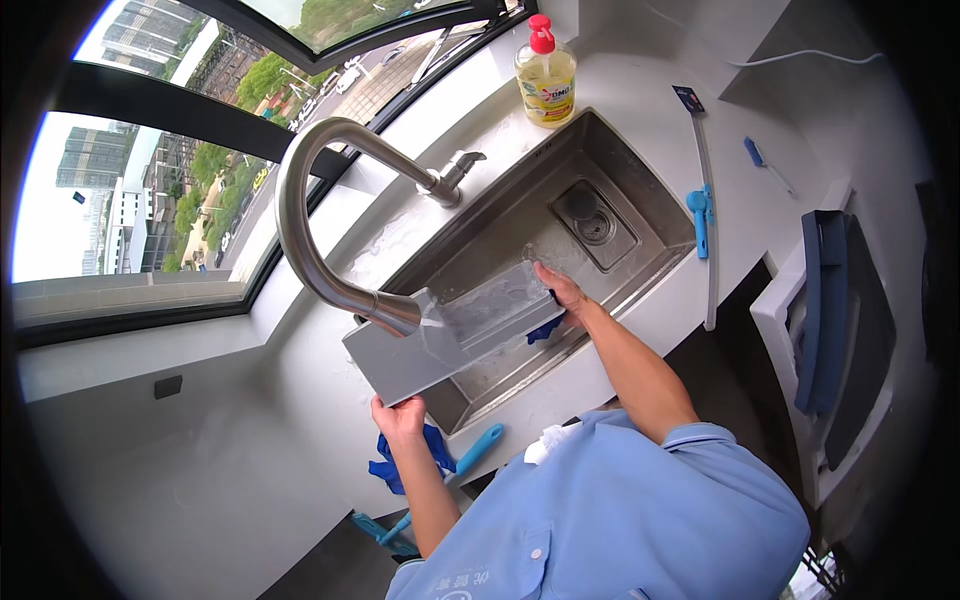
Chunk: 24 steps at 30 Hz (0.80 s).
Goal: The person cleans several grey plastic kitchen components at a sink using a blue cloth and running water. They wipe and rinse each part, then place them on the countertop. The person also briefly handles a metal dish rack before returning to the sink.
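Note:
A long grey rectangular panel (pixel 405 360) slants across the steel sink (pixel 480 259), wet along its upper side. My left hand (pixel 401 420) grips its near-left end. At the far end, my right hand (pixel 564 294) holds the panel's edge, with a dark blue cloth (pixel 546 328) hanging under those fingers. Water runs from the curved faucet (pixel 300 225) onto the panel's surface. Below my left wrist, a second blue cloth (pixel 435 446) lies on the counter beside a turquoise handle (pixel 480 448).
A dish soap pump bottle (pixel 547 82) stands behind the sink. To the right lie a light-blue clip-like tool (pixel 699 217) on a long strip (pixel 711 285) and a small blue brush (pixel 757 154). A white bin-like container (pixel 780 307) holds dark panels. An open window (pixel 225 157) borders the left.

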Each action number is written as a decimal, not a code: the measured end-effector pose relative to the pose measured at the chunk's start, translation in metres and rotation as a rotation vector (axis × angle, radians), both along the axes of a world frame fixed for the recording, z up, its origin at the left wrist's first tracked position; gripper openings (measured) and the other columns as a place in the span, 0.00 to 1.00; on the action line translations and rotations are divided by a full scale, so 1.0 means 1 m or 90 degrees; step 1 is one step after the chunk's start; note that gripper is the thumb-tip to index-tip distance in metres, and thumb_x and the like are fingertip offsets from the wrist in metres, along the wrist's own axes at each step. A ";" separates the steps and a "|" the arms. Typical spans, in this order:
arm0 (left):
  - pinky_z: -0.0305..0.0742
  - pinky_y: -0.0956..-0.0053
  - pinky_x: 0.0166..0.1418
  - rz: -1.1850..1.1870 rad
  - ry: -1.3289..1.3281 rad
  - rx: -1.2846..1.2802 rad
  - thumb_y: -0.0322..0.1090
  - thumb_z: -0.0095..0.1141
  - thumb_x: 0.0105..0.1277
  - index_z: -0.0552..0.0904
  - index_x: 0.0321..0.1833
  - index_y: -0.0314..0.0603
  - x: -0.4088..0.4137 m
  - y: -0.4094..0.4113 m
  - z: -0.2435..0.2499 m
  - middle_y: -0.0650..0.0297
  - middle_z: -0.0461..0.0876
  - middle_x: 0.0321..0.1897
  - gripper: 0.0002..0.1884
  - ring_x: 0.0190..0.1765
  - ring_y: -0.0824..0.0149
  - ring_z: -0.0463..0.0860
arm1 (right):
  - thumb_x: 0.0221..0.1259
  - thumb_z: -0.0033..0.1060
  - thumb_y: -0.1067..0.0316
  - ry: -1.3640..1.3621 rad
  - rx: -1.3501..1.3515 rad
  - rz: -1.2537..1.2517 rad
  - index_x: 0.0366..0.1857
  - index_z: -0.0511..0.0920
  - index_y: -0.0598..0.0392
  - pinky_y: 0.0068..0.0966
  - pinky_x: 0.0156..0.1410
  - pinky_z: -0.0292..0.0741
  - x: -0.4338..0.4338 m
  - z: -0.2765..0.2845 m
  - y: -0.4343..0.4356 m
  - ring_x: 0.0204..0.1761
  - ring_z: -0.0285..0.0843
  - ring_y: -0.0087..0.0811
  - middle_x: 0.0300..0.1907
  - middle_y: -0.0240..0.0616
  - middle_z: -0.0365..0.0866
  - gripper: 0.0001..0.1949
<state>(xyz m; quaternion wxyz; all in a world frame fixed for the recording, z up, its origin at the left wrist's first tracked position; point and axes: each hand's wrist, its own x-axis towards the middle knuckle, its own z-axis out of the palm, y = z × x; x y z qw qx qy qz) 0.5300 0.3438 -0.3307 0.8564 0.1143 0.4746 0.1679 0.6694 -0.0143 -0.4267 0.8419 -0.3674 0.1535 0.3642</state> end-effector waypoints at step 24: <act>0.66 0.50 0.76 -0.388 -0.020 -0.059 0.59 0.42 0.78 0.69 0.73 0.44 0.044 -0.143 -0.046 0.56 0.74 0.69 0.31 0.70 0.51 0.74 | 0.66 0.64 0.54 -0.321 -0.343 0.054 0.56 0.77 0.56 0.27 0.62 0.73 -0.014 0.093 0.014 0.53 0.77 0.28 0.49 0.37 0.81 0.21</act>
